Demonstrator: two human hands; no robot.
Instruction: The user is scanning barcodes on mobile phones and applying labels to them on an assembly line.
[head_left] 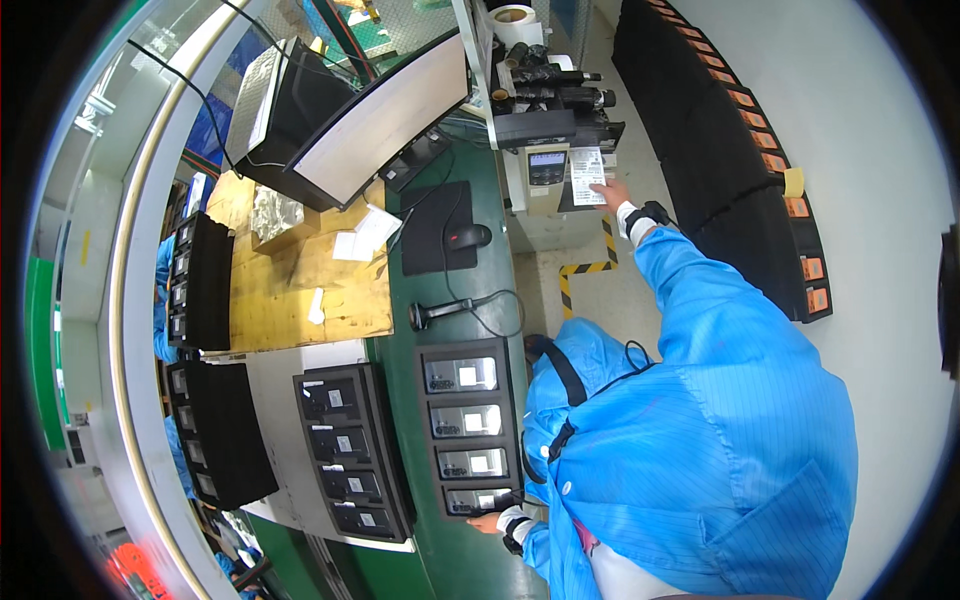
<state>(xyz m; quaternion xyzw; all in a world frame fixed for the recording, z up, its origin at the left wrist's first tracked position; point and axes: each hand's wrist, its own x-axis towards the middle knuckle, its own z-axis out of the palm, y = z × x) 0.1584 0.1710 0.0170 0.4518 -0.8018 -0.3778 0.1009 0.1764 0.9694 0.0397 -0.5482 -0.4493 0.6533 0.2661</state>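
My right hand (612, 194) is closed on the edge of a white printed label strip (587, 178) at the front of a label printer (547, 185) with a small screen. Lower down, my left hand (487, 522) lies at the bottom edge of a dark tray (424, 420), fingers stretched out and seemingly touching it. Several compartments of that tray each hold a clear-covered dark part with a white label (467, 376). Whether the fingers reach under the tray is hidden.
A handheld scanner (432, 314) and a mouse (468, 236) lie on the green bench. Left of them stand a second dark tray (355, 450), a monitor (385, 120) and stacked black trays (225, 435). Black trays with orange labels (720, 150) line the right side.
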